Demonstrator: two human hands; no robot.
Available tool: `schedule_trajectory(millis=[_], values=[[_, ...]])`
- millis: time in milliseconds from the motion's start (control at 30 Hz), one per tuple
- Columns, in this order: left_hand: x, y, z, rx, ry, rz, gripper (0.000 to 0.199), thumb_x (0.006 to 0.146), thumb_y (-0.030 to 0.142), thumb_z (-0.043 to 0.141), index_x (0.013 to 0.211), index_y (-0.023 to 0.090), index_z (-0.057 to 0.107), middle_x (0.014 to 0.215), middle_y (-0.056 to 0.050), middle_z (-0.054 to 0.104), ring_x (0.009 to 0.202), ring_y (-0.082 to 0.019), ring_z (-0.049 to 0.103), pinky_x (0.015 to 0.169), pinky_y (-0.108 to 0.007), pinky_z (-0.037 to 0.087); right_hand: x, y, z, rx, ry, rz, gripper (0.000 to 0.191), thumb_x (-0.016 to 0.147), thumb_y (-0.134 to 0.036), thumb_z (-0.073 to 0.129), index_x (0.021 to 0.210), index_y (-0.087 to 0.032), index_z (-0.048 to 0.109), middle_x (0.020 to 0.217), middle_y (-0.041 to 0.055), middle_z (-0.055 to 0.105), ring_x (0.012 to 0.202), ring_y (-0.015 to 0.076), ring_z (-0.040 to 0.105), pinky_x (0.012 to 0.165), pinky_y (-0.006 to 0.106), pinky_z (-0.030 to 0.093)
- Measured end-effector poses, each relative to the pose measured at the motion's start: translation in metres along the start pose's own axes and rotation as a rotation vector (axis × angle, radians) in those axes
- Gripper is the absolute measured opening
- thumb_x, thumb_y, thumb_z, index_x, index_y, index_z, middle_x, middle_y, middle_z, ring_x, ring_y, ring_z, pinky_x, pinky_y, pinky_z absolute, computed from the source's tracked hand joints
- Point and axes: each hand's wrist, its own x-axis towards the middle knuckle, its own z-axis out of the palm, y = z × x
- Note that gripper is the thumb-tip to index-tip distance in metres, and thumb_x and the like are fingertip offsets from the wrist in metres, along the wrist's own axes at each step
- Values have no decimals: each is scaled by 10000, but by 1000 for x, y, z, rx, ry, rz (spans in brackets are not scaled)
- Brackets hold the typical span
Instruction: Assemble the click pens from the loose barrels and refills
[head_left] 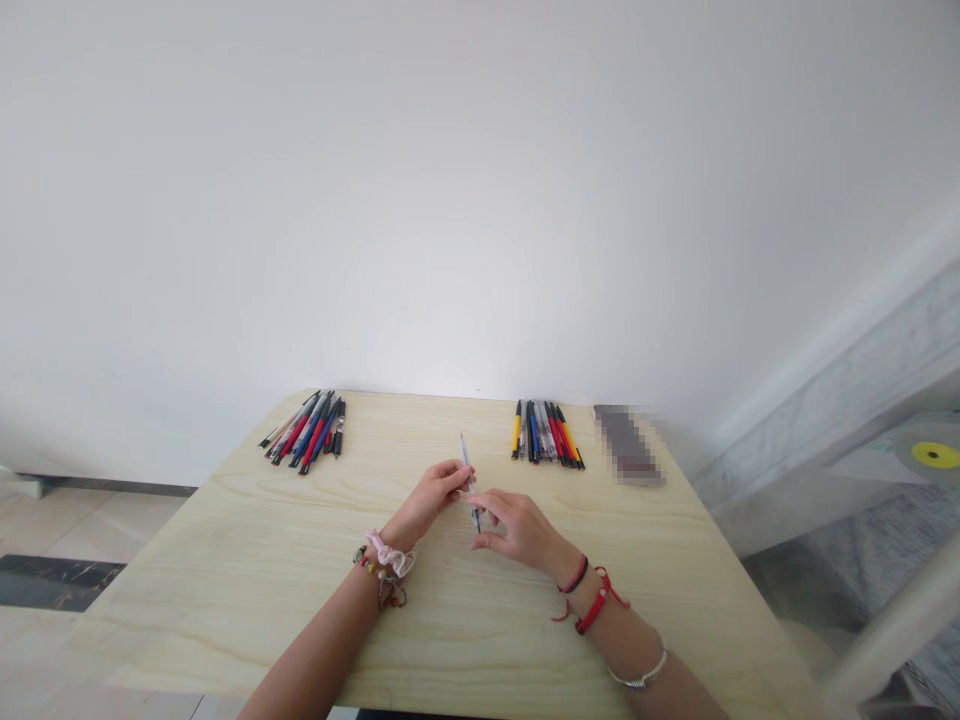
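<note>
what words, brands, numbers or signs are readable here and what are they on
None can be read.
Pen held in the hands: any print is too small to make out.
Left bunch of pens: too small to read.
Right row of pens: too small to read.
Dark flat object: pixelated, nothing readable.
Yellow-centred disc: no legible text.

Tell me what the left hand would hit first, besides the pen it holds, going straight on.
Likely the yellow pen at the left end of the pens on the right: the left hand points forward and right across the table. Its height is unclear, so it may pass above.
</note>
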Motion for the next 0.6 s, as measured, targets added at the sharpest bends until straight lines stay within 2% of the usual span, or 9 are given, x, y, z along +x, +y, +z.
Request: schedule_trajectory(millis=[300, 467, 600], values=[[2, -4, -1, 116, -16, 37, 351, 615, 457, 613, 706, 124, 553, 631, 9, 514, 495, -52, 375, 463, -180, 250, -1, 1, 6, -102, 97, -35, 285, 765, -385, 506, 954, -175, 543, 749, 49, 606, 653, 145, 558, 583, 250, 424], [3, -3, -1, 148, 48, 54, 351, 617, 468, 600, 682, 126, 557, 604, 11, 509, 492, -58, 388, 467, -183, 263, 1, 2, 1, -16, 77, -12, 337, 747, -410, 519, 1002, -189, 526, 849, 56, 606, 676, 138, 567, 602, 249, 449], [4, -3, -2, 139, 54, 68, 349, 621, 468, 594, 681, 126, 561, 592, 15, 498, 493, -59, 385, 469, -185, 260, 1, 4, -1, 4, 49, -21, 354, 750, -404, 518, 1033, -192, 510, 898, 61, 599, 705, 139, 569, 623, 251, 458]])
